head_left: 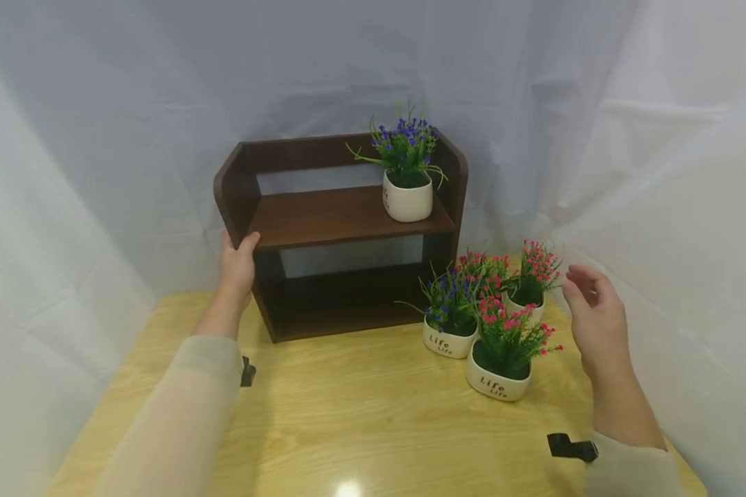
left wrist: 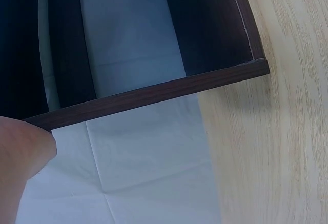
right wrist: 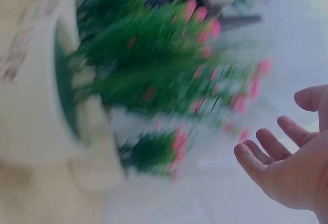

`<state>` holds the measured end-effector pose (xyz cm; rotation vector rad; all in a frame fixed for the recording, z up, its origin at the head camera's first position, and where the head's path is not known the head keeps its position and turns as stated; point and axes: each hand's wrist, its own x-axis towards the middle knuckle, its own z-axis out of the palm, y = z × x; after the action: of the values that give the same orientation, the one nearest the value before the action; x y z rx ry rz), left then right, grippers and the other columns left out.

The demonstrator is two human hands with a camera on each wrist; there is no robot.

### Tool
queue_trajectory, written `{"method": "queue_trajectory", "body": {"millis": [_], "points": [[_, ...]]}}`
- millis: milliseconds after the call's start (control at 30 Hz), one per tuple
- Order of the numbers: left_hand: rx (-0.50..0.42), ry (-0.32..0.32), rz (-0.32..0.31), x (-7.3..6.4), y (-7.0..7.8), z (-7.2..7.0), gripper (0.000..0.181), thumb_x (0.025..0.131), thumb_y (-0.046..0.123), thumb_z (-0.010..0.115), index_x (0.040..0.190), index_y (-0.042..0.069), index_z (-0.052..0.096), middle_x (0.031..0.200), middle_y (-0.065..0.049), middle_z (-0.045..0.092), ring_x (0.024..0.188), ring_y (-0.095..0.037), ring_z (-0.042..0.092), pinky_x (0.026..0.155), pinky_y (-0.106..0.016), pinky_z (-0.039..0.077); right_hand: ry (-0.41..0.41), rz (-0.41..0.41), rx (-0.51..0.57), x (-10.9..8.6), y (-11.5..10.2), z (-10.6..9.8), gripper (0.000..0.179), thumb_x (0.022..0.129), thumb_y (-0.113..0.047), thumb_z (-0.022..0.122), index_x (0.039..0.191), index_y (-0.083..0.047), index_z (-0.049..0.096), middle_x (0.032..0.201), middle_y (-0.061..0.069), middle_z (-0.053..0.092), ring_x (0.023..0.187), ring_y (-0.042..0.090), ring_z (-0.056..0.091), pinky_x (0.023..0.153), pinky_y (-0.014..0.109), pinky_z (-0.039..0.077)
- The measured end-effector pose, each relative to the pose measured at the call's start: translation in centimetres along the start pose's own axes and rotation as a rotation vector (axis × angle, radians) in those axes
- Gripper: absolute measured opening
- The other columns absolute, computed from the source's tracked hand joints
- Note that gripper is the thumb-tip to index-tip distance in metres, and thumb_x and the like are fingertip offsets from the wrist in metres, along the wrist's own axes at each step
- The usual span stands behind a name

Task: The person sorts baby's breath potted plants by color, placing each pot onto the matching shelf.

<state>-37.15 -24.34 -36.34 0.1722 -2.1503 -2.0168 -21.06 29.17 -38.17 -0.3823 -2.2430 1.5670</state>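
Observation:
My left hand (head_left: 236, 268) grips the left side panel of a dark brown two-tier wooden shelf (head_left: 323, 219), its thumb at the front edge. In the left wrist view, part of that hand (left wrist: 25, 149) lies against the edge of the panel. A white pot with purple flowers (head_left: 408, 200) stands at the right end of the upper tier. My right hand (head_left: 599, 321) is in the air with relaxed fingers, holding nothing. Nearest to it is a pot with pink flowers (head_left: 537, 266). In the right wrist view, pink flowers blur beside the spread fingers (right wrist: 251, 160).
Several flowerpots cluster at the shelf's right front: a purple one (head_left: 449, 342), a pink one (head_left: 499, 379) in front, and pink ones behind, partly hidden. All are on a light wooden table (head_left: 360, 407). White cloth (head_left: 161, 124) hangs behind and at both sides.

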Motion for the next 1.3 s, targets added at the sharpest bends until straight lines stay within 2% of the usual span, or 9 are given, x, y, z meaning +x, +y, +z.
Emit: {"method": "queue_trajectory", "body": {"millis": [233, 333, 467, 567, 733, 867, 967, 1100, 1300], "points": [[-0.011, 0.003, 0.032, -0.3, 0.3, 0.2, 0.082, 0.112, 0.035, 0.049, 0.176, 0.023, -0.001, 0.185, 0.000, 0.005, 0.171, -0.017, 0.003, 0.141, -0.037, 0.003, -0.082, 0.064, -0.155, 0.5, 4.5, -2.4, 0.061, 0.116, -0.043, 0.043, 0.164, -0.006, 0.041, 0.170, 0.021, 0.042, 0.156, 0.043, 0.041, 0.125, 0.068, 0.038], [-0.018, 0.005, 0.042, -0.5, 0.5, 0.4, 0.080, 0.112, 0.033, 0.049, 0.176, 0.022, 0.002, 0.185, -0.001, 0.008, 0.171, -0.017, 0.005, 0.141, -0.037, 0.004, -0.184, 0.048, -0.178, 0.5, 6.4, -2.8, 0.062, 0.116, -0.040, 0.043, 0.165, -0.003, 0.037, 0.169, 0.024, 0.042, 0.144, 0.024, 0.054, 0.123, 0.068, 0.041], [-0.026, 0.000, 0.057, -0.7, 0.6, 0.5, 0.075, 0.112, 0.029, 0.048, 0.176, 0.019, 0.009, 0.185, -0.003, 0.013, 0.171, -0.019, 0.008, 0.141, -0.039, 0.005, -0.327, -0.040, -0.203, 0.4, 9.1, -2.7, 0.060, 0.117, -0.034, 0.045, 0.165, 0.002, 0.034, 0.164, 0.029, 0.043, 0.115, -0.020, 0.048, 0.111, 0.033, 0.055], [-0.020, -0.005, 0.053, -0.8, 0.6, 0.5, 0.077, 0.112, 0.030, 0.048, 0.176, 0.020, 0.007, 0.185, -0.003, 0.010, 0.171, -0.019, 0.005, 0.141, -0.039, 0.004, -0.403, -0.092, -0.154, 0.1, 10.8, -2.3, 0.055, 0.117, -0.020, 0.049, 0.163, 0.007, 0.033, 0.159, 0.034, 0.043, 0.109, -0.028, 0.046, 0.093, 0.009, 0.052], [-0.025, -0.004, 0.045, -0.8, 0.5, 0.5, 0.078, 0.112, 0.031, 0.048, 0.176, 0.021, 0.005, 0.185, -0.002, 0.008, 0.171, -0.019, 0.004, 0.141, -0.040, 0.003, -0.532, -0.100, -0.060, -0.1, 12.2, -1.7, 0.067, 0.112, -0.006, 0.055, 0.168, 0.004, 0.021, 0.163, 0.035, 0.033, 0.136, 0.013, 0.062, 0.096, 0.008, 0.053], [-0.039, 0.002, 0.057, -0.9, 0.5, 0.4, 0.075, 0.112, 0.030, 0.048, 0.175, 0.019, 0.009, 0.185, -0.004, 0.012, 0.171, -0.020, 0.007, 0.141, -0.040, 0.004, -0.685, -0.012, 0.014, -0.2, 12.8, -1.4, 0.091, 0.109, -0.007, 0.059, 0.172, 0.001, -0.006, 0.175, 0.040, 0.004, 0.157, 0.064, 0.020, 0.097, 0.007, 0.050], [-0.038, 0.007, 0.075, -0.5, 0.1, 0.4, 0.072, 0.112, 0.030, 0.048, 0.174, 0.020, 0.014, 0.184, -0.004, 0.016, 0.171, -0.020, 0.009, 0.141, -0.041, 0.005, -0.776, 0.069, 0.004, -0.2, 13.1, -1.1, 0.107, 0.107, -0.011, 0.065, 0.167, 0.003, -0.023, 0.173, 0.045, -0.007, 0.159, 0.064, 0.008, 0.117, 0.029, 0.050], [-0.030, 0.011, 0.091, 0.3, -0.8, 0.2, 0.071, 0.112, 0.034, 0.049, 0.174, 0.022, 0.016, 0.184, -0.002, 0.017, 0.171, -0.019, 0.009, 0.141, -0.041, 0.006, -0.806, 0.076, -0.037, -0.2, 13.3, -0.3, 0.115, 0.103, -0.016, 0.073, 0.166, 0.008, -0.021, 0.172, 0.045, -0.002, 0.160, 0.064, 0.007, 0.127, 0.061, 0.021], [-0.024, 0.009, 0.087, 0.5, -1.1, 0.0, 0.076, 0.112, 0.038, 0.049, 0.175, 0.025, 0.010, 0.185, 0.000, 0.012, 0.171, -0.018, 0.005, 0.141, -0.041, 0.004, -0.794, 0.019, -0.040, -0.3, 13.5, 0.8, 0.111, 0.099, -0.014, 0.077, 0.170, 0.007, -0.005, 0.173, 0.043, 0.007, 0.157, 0.066, 0.020, 0.125, 0.065, 0.031]]}}
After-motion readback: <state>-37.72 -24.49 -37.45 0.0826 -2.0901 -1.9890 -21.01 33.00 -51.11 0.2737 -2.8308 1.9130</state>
